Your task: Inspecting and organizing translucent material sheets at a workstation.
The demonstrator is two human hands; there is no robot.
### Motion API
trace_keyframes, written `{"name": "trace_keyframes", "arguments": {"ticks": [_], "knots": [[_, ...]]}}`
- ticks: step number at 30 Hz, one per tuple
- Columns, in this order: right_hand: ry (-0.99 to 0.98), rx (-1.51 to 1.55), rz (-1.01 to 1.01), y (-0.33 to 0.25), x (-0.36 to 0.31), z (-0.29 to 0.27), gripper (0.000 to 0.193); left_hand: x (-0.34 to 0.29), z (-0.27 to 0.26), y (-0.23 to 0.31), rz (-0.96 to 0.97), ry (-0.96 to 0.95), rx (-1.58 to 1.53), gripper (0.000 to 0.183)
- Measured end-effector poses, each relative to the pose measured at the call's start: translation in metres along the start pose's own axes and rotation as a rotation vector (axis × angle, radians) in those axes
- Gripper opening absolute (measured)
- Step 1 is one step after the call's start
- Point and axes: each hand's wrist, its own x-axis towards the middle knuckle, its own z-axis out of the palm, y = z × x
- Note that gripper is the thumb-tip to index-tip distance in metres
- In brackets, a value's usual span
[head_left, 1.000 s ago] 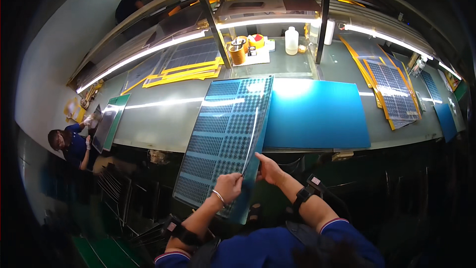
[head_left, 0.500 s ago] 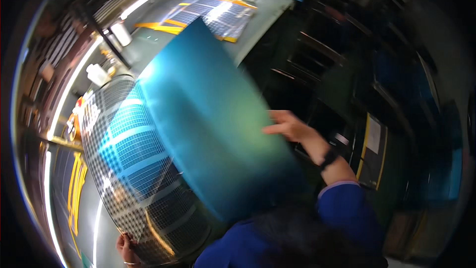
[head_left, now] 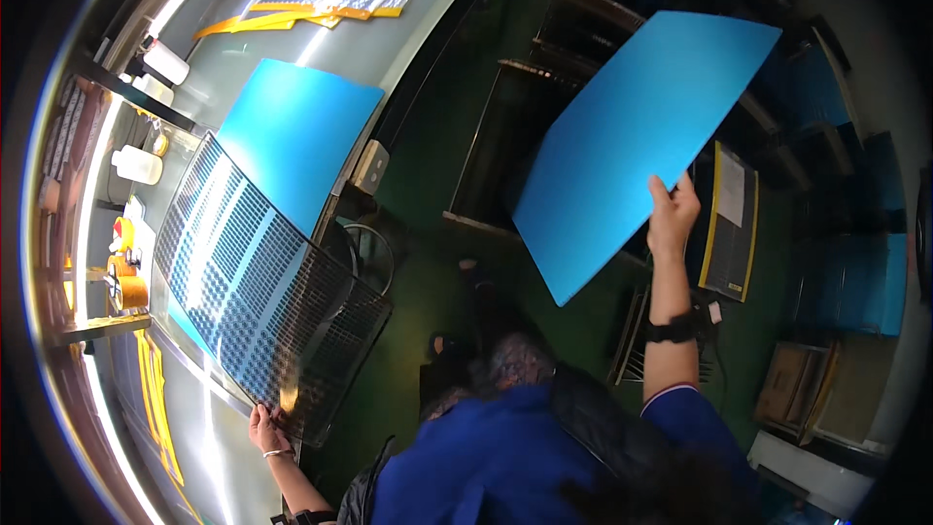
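The left hand (head_left: 267,425) pinches the lower corner of a gridded panel (head_left: 255,284) tilted over the desk (head_left: 224,78), fingers partly hidden behind it; the right hand (head_left: 671,219) grips a blue sheet (head_left: 637,141) raised over dim racks; another blue sheet (head_left: 292,151) lies beyond

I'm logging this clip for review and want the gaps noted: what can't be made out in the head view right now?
- Left hand: its fingertips are behind the grid-patterned sheet it grips.
- Right hand: the fingers are behind the blue sheet; only the thumb shows.
- Blue sheet on the bench: its near part is covered by the grid-patterned sheet.
- Bottles at the left rim: too small and warped to identify.
- Floor racks: too dark.
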Motion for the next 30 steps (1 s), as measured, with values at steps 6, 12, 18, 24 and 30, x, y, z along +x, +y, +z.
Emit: {"name": "trace_keyframes", "arguments": {"ticks": [6,12,18,24,30], "knots": [[-0.007,-0.172,-0.031,0.103,0.024,0.090,0.042,-0.020,0.016,0.022,-0.024,0.124,0.073,0.009],[-0.006,-0.444,0.082,0.170,0.027,0.148,0.046,-0.041,0.043,0.046,-0.051,0.185,0.127,0.011],[-0.051,-0.539,0.083,0.208,0.017,0.174,0.047,-0.049,0.050,0.060,-0.102,0.230,0.158,0.013],[-0.072,-0.560,0.163,0.214,0.014,0.184,0.048,-0.053,0.058,0.068,-0.137,0.230,0.151,0.015],[-0.083,-0.613,0.193,0.219,0.007,0.191,0.048,-0.055,0.069,0.072,-0.147,0.280,0.170,0.015]]}}
